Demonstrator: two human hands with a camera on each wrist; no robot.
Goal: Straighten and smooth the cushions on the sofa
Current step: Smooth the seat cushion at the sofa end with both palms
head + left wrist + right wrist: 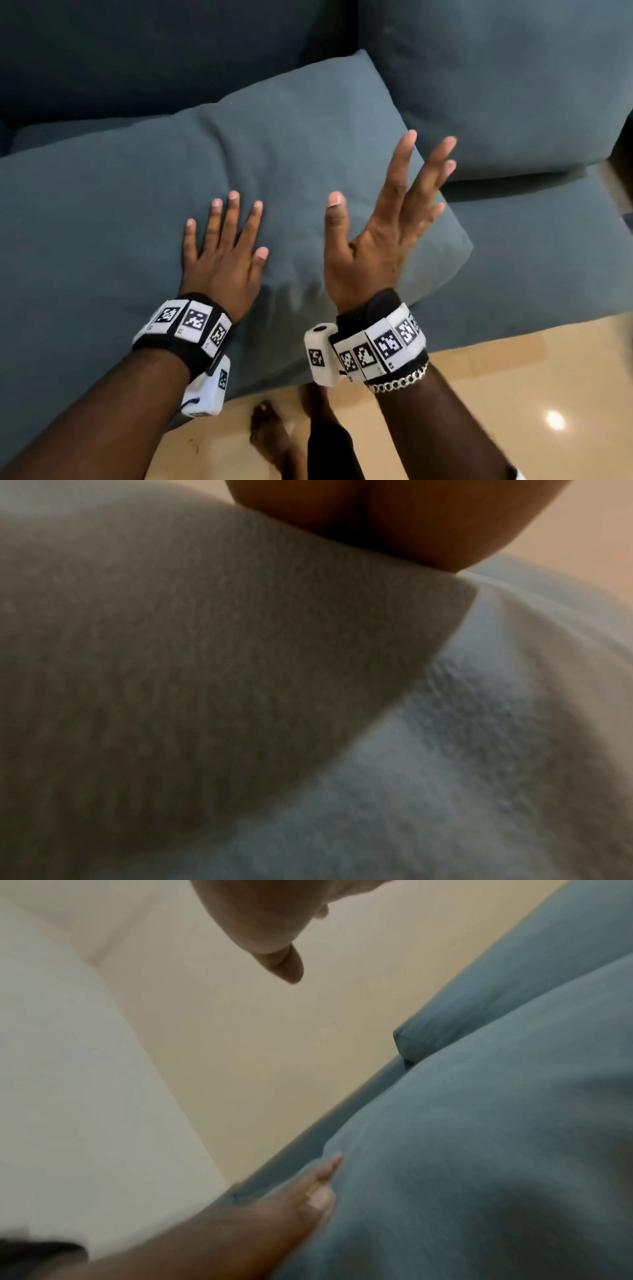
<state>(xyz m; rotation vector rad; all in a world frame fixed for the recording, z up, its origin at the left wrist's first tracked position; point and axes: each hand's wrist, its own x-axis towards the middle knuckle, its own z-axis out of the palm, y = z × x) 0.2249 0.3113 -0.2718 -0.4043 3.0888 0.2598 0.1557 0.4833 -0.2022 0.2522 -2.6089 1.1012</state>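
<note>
A blue-grey loose cushion lies flat across the sofa seat. My left hand rests palm down on its middle with the fingers straight and spread. My right hand hovers above the cushion's right half, tilted, fingers straight and fanned, holding nothing. The left wrist view is filled with blurred cushion fabric under the heel of my left hand. In the right wrist view my right thumb hangs in the air over the cushion, and my left hand lies on it.
A second blue-grey cushion leans against the sofa back at the right. Shiny beige floor tiles run along the sofa's front edge, with my bare feet close to it.
</note>
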